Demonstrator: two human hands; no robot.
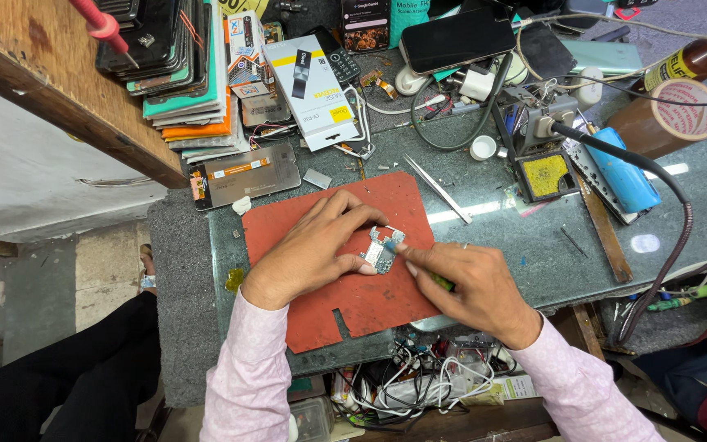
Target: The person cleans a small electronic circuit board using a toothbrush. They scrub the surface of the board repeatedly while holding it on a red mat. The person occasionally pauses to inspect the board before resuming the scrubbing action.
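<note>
A small circuit board (381, 250) is being held down flat near the middle of the red work mat (321, 311), which is lying on the glass-topped bench (533, 245). The board is being pinched at its near and far edges by the thumb and fingertips of the left hand (312, 250), closed on it from the left. A slim green-handled tool (439, 282), probably a brush or pick, though its tip is too small to be told, is being gripped in the closed right hand (476, 290) and pressed to the board's top edge.

The board is being judged as very light, thin and stiff, yet fragile: the tiny parts on its face are likely to be knocked off or cracked by pressure or bending. Hold is best being taken at the bare edges and corners, never across the populated face, and it is being kept flat so it is not flexed. Being so light, it is easily slid or flicked away under the tool, so it is being steadied against the mat. Metal tweezers (438, 188) are lying just beyond the mat.
</note>
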